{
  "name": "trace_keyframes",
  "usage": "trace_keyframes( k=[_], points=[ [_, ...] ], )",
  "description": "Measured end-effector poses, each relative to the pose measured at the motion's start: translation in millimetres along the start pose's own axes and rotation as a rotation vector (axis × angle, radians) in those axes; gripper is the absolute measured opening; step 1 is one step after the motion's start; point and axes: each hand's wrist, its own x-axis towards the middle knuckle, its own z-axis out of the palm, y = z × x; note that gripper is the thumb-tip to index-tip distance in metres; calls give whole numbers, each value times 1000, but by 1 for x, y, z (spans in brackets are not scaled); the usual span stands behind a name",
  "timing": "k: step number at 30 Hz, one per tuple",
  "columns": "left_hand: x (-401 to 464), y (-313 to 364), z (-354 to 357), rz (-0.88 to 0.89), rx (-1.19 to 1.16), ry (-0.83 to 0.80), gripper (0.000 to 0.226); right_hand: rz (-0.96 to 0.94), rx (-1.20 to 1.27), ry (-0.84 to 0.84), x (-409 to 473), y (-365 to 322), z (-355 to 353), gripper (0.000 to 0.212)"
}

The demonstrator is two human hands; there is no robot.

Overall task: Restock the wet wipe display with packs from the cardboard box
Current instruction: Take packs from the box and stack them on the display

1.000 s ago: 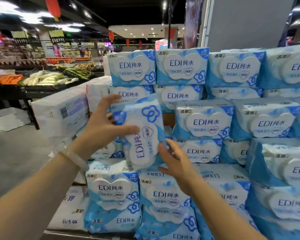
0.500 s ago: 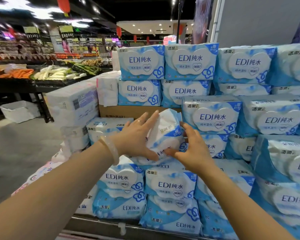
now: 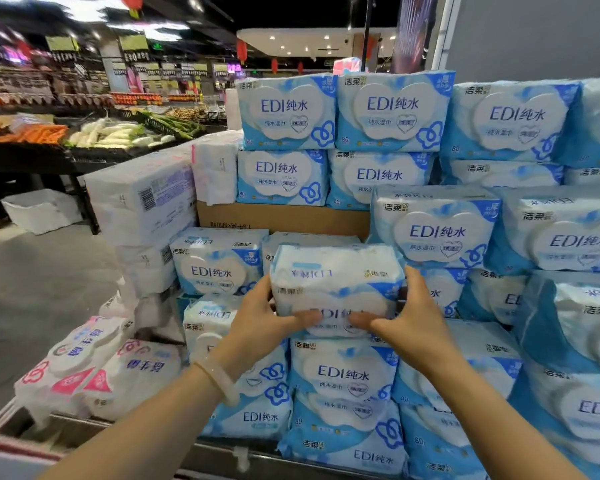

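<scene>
A blue-and-white wet wipe pack (image 3: 336, 282) lies flat in the middle of the stacked display (image 3: 437, 233), on top of another pack. My left hand (image 3: 260, 323) grips its left end and my right hand (image 3: 409, 320) grips its right end, thumbs across its front face. Rows of the same packs surround it above, below and to the right. A cardboard box (image 3: 284, 218) shows behind the pack, under two upper rows of packs.
White tissue bundles (image 3: 142, 199) stand left of the display, and pink-labelled packs (image 3: 94, 368) lie at the lower left. A metal shelf edge (image 3: 222, 455) runs along the bottom. A produce stand (image 3: 84, 136) and open floor (image 3: 39, 292) lie to the left.
Both hands have turned the pack from upright to flat and lowered it onto the stack in the middle of the display. The camera has moved closer and lower.
</scene>
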Motion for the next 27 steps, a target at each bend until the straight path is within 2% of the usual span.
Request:
trace_keyframes(
  k=[3,7,9,11,13,15,17,19,22,24,27],
  points=[
    [5,32,-13,77,-78,45,46,-42,108,18,3,-25,-1,74],
    [30,67,-45,241,-24,157,34,-135,165,39,31,-68,3,74],
    [54,65,-51,235,20,189,29,-169,91,49,51,-84,5,77],
    [78,53,-46,165,96,152,33,-161,-88,21,65,-94,9,91],
    [94,38,-35,116,162,113,49,-162,-316,12,71,-95,16,97],
    [103,29,-30,120,151,120,59,-226,-509,32,73,-94,20,84],
    [104,28,-31,121,143,117,59,-309,-676,64,74,-96,18,65],
    [105,29,-33,112,131,108,59,-410,-834,135,77,-102,11,56],
    [105,29,-33,110,127,85,59,-482,-1008,144,88,-110,-1,73],
    [106,27,-33,116,151,67,56,-418,-1090,31,97,-107,-12,87],
    [109,24,-35,111,191,37,50,-320,-1010,-122,106,-96,-21,95]
  ],
)
